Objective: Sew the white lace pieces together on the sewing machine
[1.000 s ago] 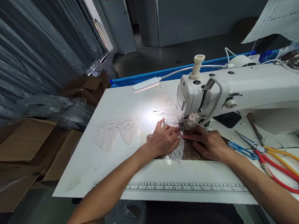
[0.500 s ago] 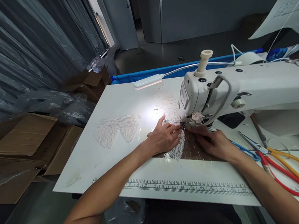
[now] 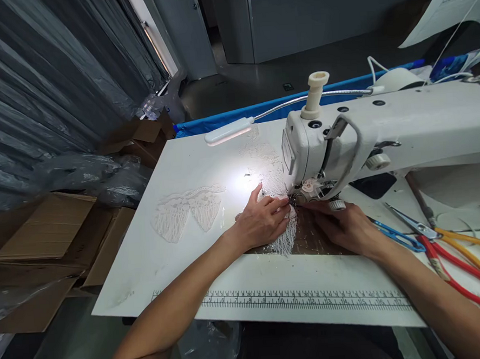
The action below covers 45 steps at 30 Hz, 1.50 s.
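Observation:
A white lace piece (image 3: 283, 246) lies under the needle area of a white sewing machine (image 3: 303, 148), over a brown, shiny sheet (image 3: 312, 234). My left hand (image 3: 265, 221) rests flat on the lace, thumb apart and fingertips close to the presser foot (image 3: 293, 199). From the other side, my right hand (image 3: 344, 227) reaches in with its fingers drawn together at the lace edge by the foot. The machine head and its knob partly cover those fingers. Another lace piece with two pointed lobes (image 3: 187, 210) lies to the left.
Blue-handled snips (image 3: 398, 235) and red-and-orange-handled scissors (image 3: 443, 243) lie right of my right hand. A lit lamp (image 3: 229, 131) hangs over the white table (image 3: 148, 272), whose front edge carries a printed ruler (image 3: 304, 300). Cardboard boxes (image 3: 51, 229) stand at the left.
The view has shifted slightly. Both hands keep nearly the same places beside the presser foot, and I see no clear movement of the lace.

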{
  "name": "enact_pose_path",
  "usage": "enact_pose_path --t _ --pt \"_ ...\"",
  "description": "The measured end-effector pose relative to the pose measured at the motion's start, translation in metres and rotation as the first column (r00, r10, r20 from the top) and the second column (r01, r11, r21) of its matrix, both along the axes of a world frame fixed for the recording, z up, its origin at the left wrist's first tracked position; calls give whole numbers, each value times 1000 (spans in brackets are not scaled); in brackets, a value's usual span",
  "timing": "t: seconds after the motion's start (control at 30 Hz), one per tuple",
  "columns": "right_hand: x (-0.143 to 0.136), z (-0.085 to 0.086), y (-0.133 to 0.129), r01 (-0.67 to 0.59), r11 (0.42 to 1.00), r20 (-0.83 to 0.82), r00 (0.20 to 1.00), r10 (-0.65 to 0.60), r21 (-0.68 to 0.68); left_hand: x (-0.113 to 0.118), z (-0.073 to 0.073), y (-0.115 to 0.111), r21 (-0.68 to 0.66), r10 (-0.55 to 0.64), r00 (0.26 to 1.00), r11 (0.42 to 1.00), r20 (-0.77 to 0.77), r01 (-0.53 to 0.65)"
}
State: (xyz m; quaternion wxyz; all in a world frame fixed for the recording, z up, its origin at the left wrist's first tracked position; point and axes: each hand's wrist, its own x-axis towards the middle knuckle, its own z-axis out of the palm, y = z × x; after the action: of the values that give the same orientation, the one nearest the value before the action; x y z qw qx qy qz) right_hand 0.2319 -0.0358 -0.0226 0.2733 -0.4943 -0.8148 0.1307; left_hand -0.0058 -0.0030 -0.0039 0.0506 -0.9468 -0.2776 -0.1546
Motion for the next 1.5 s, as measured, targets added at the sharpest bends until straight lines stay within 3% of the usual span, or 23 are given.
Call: enact_pose_path --t 0.2,0.43,0.73,1.23,1.5 --pt "-5 -1 -7 -185 980 295 943 155 78 -1 2 1 -28 -13 1000 1000 2 13" --pt "-7 3 -8 -168 985 264 953 151 42 -2 0 -1 -70 -5 1000 998 26 7" --pt "-13 9 -10 -184 977 310 940 144 106 -7 4 5 -98 -52 998 994 19 53" --pt "-12 6 -9 -191 972 284 948 145 140 -4 0 1 -60 -32 999 998 42 35" --pt "-5 -2 -8 -193 980 246 953 174 53 1 -3 -4 -38 5 999 999 42 -3"
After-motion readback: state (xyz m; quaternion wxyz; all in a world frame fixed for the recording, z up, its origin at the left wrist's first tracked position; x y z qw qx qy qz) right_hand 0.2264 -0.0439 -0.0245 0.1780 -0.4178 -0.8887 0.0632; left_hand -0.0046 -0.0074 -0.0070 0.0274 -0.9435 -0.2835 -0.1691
